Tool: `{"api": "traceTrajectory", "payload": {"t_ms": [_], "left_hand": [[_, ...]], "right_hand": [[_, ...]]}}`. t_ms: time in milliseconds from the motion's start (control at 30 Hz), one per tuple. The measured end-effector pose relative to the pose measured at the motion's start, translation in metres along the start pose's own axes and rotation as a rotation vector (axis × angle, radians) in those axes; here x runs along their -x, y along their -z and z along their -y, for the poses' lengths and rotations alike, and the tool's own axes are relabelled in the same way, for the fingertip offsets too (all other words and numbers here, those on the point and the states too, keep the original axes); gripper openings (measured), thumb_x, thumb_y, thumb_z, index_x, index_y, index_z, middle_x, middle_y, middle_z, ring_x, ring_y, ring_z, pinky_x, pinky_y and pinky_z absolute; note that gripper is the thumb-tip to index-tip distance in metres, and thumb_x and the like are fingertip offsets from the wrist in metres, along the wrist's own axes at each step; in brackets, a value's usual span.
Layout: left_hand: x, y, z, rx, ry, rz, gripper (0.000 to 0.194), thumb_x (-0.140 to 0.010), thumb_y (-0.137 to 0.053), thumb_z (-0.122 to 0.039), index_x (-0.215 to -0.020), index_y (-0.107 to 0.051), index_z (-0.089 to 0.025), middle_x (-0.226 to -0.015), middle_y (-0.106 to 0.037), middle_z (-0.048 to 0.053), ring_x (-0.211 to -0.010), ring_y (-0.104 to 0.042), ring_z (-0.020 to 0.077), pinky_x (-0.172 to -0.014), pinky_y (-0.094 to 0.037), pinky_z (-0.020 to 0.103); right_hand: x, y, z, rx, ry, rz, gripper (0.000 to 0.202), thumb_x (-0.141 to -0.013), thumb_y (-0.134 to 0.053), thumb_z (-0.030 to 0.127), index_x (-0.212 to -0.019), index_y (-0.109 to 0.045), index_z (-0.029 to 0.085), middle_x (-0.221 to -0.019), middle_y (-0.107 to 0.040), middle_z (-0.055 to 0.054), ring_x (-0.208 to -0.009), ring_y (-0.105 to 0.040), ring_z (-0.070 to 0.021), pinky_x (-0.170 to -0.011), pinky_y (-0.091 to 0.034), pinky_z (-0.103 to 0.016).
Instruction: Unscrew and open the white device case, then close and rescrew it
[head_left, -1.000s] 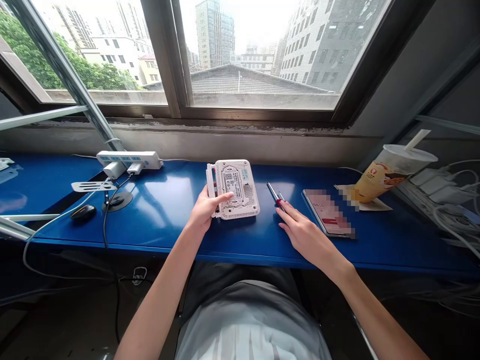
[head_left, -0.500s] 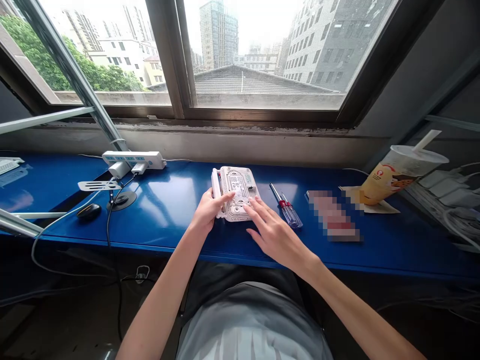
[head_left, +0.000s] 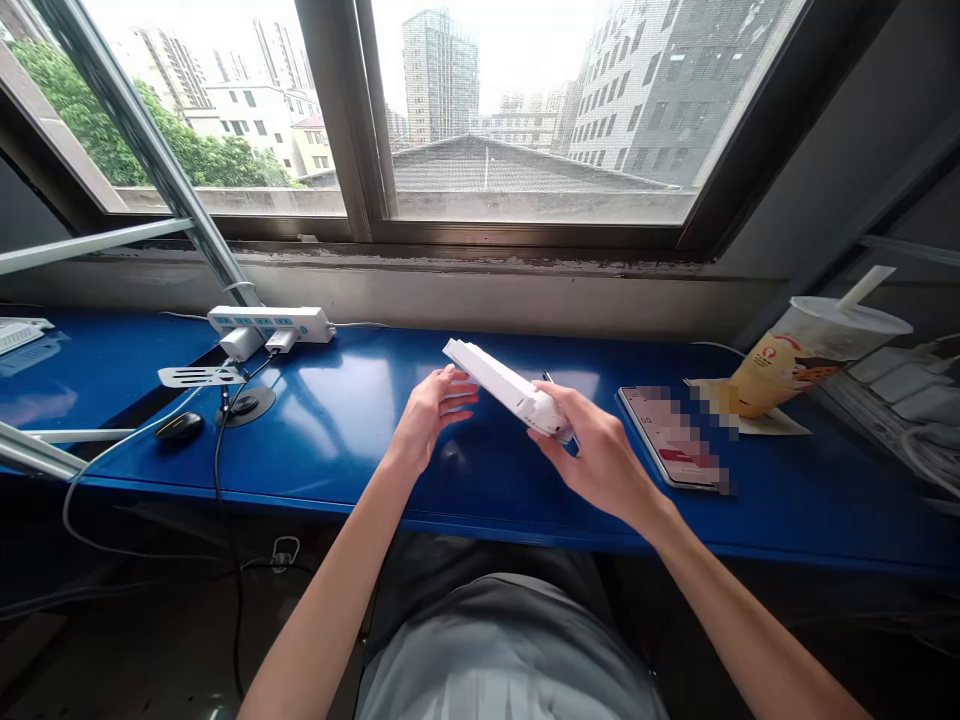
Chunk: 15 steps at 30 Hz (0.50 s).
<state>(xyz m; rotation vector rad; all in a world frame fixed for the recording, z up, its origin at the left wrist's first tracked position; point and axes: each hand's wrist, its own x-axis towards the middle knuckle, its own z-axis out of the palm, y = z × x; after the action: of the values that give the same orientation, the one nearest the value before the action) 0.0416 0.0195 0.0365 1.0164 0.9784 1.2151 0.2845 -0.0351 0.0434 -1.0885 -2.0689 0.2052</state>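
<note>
My right hand [head_left: 600, 455] grips one end of a white router [head_left: 502, 385] and holds it up above the blue desk [head_left: 352, 420], tilted on edge so that its narrow side faces me. My left hand [head_left: 429, 415] is open at the other end, fingers spread, and whether a fingertip touches the casing I cannot tell. Behind the router and my right hand lie the screwdrivers, almost wholly hidden; only a bit of a shaft [head_left: 547, 377] shows.
On the right lie a phone [head_left: 667, 440], partly blurred out, and a drink cup [head_left: 787, 360] with a straw on a napkin. At the left are a power strip [head_left: 274, 322] with plugs, a black mouse [head_left: 180, 428], cables and a metal frame [head_left: 142, 130]. A window stands behind the desk.
The router, lying vented side up under both hands before, is now lifted and turned on edge in my right hand. My left hand has let go and opened. The screwdrivers became covered.
</note>
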Motion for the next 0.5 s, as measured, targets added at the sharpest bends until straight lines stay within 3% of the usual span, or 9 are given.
{"api": "traceTrajectory", "payload": {"t_ms": [100,133,200,333,500], "left_hand": [[0.003,0.001,-0.001,-0.177,-0.153,-0.187,0.060,-0.097,-0.070,-0.062,-0.144,-0.059,-0.027,-0.133,-0.071,0.013,-0.125,-0.068,0.0283,-0.096,-0.057,0.035],[0.004,0.001,-0.001,-0.196,-0.189,-0.213,0.066,-0.096,-0.072,-0.061,-0.151,-0.053,-0.031,-0.136,-0.069,0.011,-0.126,-0.067,0.0277,-0.099,-0.056,0.035],[0.005,0.000,-0.001,-0.150,-0.214,-0.157,0.073,-0.094,-0.075,-0.061,-0.156,-0.048,-0.035,-0.138,-0.070,0.010,-0.125,-0.068,0.0276,-0.101,-0.056,0.036],[0.005,-0.002,-0.002,-0.059,-0.163,0.075,0.061,-0.092,-0.076,-0.064,-0.137,-0.063,-0.025,-0.125,-0.077,0.011,-0.115,-0.074,0.0301,-0.096,-0.060,0.038],[0.003,0.001,0.002,-0.231,-0.112,-0.005,0.055,-0.090,-0.074,-0.069,-0.116,-0.065,-0.022,-0.116,-0.078,0.012,-0.106,-0.076,0.0323,-0.084,-0.061,0.039]], "right_hand": [[-0.001,0.020,-0.010,-0.204,-0.131,0.053,0.052,-0.102,-0.067,0.043,-0.149,-0.055,0.024,-0.140,-0.071,-0.014,-0.123,-0.072,-0.0362,-0.080,-0.072,-0.040],[-0.001,0.024,-0.014,-0.275,-0.170,0.069,0.055,-0.102,-0.068,0.048,-0.150,-0.055,0.024,-0.141,-0.071,-0.014,-0.126,-0.071,-0.0372,-0.081,-0.072,-0.042],[-0.001,0.025,-0.022,-0.379,-0.226,0.083,0.061,-0.101,-0.067,0.055,-0.152,-0.055,0.024,-0.142,-0.071,-0.015,-0.131,-0.069,-0.0388,-0.085,-0.072,-0.046],[0.000,0.016,-0.035,-0.345,-0.269,0.044,0.063,-0.102,-0.063,0.059,-0.152,-0.057,0.021,-0.142,-0.071,-0.016,-0.130,-0.070,-0.0401,-0.084,-0.073,-0.050],[0.002,0.006,-0.043,-0.075,-0.270,-0.047,0.062,-0.106,-0.057,0.054,-0.156,-0.056,0.017,-0.133,-0.076,-0.017,-0.116,-0.077,-0.0385,-0.074,-0.074,-0.048]]}}
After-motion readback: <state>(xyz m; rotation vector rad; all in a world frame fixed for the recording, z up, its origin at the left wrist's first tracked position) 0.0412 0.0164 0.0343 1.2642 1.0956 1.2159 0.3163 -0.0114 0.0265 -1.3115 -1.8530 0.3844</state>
